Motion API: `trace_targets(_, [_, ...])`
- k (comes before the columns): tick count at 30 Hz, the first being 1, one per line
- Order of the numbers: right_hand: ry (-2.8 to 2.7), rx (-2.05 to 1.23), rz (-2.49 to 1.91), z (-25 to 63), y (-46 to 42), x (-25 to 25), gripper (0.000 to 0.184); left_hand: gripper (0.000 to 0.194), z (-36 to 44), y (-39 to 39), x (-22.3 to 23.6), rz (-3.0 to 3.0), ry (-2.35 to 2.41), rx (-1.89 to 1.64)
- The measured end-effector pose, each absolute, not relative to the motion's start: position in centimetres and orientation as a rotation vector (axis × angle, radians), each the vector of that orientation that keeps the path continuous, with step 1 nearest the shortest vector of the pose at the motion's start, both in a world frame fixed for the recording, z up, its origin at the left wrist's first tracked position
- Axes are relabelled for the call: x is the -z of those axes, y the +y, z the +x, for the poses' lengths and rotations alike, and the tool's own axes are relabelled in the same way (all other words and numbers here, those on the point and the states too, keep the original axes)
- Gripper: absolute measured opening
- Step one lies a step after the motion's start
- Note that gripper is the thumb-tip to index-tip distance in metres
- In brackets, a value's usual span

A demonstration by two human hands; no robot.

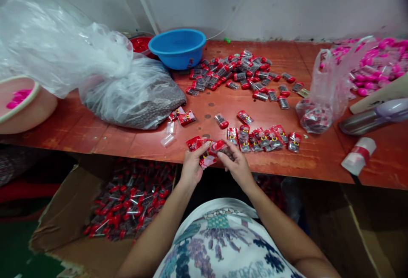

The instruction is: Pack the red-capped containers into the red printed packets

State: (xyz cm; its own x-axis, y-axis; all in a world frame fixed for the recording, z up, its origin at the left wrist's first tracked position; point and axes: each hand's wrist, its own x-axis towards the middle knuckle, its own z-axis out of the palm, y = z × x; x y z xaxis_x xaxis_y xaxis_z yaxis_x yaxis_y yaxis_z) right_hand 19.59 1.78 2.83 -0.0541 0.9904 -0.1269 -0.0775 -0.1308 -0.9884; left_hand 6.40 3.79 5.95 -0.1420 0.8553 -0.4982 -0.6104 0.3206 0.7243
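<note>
- In the head view I see the left hand (194, 165) pinching flat red printed plastic wrappers (208, 159), fingers narrow.
- The right hand (236, 163) has its fingers closed round a small red-capped clear tube (219, 145), which meets the wrappers at the table's near edge.
- Finished-looking, as I judge it: a short row of dark-filled red printed packets (274, 138) at 3 o'clock from the hands, plus one packet (245, 117) at 1 o'clock.
- Still unwrapped: a lone red-capped tube (221, 120) at 12 o'clock, a big heap of such tubes (242, 72) beyond, and more in a brown cardboard box (68, 201) at 8 o'clock.
- I judge most are left.
</note>
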Motion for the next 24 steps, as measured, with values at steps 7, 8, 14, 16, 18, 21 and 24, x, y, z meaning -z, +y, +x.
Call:
trace_targets(7, [-1.173, -1.350, -1.103, 19.8, 1.7, -3.3, 0.031, 0.037, 6.6, 3.4, -6.7, 0.450, 1.071, -1.403])
trace_targets(8, [-1.216, -1.300, -1.114, 19.9, 1.6, -3.4, 0.031, 0.034, 6.7, 3.4, -6.7, 0.447, 1.073, -1.432])
trace_targets(14, [-1.337, -1.139, -1.134, 20.2, 1.6, -3.6, 0.028, 0.032, 6.7, 3.2, -6.6, 0.502, 1.036, -1.402])
trace_targets(16, [-1.293, -1.196, -1.123, 20.3, 1.6, -3.8, 0.030, 0.038, 6.6, 3.1, -6.7, 0.540, 1.031, -1.406])
trace_targets(18, [-1.277, -1.218, -1.097, 20.4, 1.7, -4.0, 0.030, 0.044, 6.6, 3.1, -6.8, 0.574, 1.035, -1.409])
trace_targets(21, [-1.388, -1.114, -1.094, 20.6, 1.8, -4.1, 0.031, 0.052, 6.4, 3.1, -6.6, 0.573, 1.061, -1.388])
trace_targets(24, [-1.450, -1.037, -1.126, 20.8, 1.9, -4.1, 0.032, 0.051, 6.2, 3.2, -6.4, 0.553, 1.084, -1.365])
